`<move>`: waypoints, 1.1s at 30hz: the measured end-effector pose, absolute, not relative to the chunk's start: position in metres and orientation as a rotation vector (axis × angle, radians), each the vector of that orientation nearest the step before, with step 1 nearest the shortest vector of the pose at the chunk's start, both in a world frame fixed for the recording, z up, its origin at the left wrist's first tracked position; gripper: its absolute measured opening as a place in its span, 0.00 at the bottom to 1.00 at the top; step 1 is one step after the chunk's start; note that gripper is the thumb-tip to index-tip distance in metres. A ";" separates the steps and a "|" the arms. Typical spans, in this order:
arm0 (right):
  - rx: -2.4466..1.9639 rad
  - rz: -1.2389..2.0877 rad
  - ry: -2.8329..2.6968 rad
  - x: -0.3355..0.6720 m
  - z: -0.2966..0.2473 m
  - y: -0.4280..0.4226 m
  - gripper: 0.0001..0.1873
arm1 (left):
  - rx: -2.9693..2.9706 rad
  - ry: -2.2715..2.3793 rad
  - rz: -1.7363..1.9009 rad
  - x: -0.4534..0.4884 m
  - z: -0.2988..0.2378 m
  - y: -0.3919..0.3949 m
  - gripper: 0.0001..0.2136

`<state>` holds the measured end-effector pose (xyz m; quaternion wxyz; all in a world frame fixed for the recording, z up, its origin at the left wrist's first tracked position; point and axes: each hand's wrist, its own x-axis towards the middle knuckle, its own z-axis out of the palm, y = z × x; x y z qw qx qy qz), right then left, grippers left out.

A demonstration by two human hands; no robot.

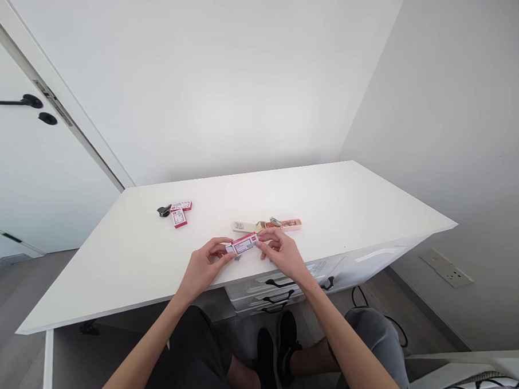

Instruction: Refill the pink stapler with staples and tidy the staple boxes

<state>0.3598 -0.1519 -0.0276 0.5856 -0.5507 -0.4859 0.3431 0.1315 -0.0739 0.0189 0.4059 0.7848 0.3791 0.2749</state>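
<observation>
A small red and white staple box (243, 244) is held just above the white desk (337, 198) near its front edge. My left hand (205, 265) pinches its left end and my right hand (281, 253) pinches its right end, fingers closed on it. Just behind the box lies an opened stapler (267, 224), its beige and pink arm stretched out flat with the metal staple track showing. A tiny dark bit lies on the desk under the box; I cannot make out what it is.
Two more red and white staple boxes (180, 213) lie at the left of the desk beside a black binder clip (164, 211). A drawer unit with black handles (276, 290) stands under the desk. A door (24, 167) is at left.
</observation>
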 end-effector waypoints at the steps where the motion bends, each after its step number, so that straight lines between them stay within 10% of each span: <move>1: -1.279 0.816 -1.130 0.360 -0.027 -0.152 0.20 | 1.965 0.952 0.683 0.131 0.020 -0.074 0.22; 33: -1.256 0.961 -1.272 0.364 -0.015 -0.164 0.21 | 1.834 1.072 0.743 0.110 0.023 -0.054 0.23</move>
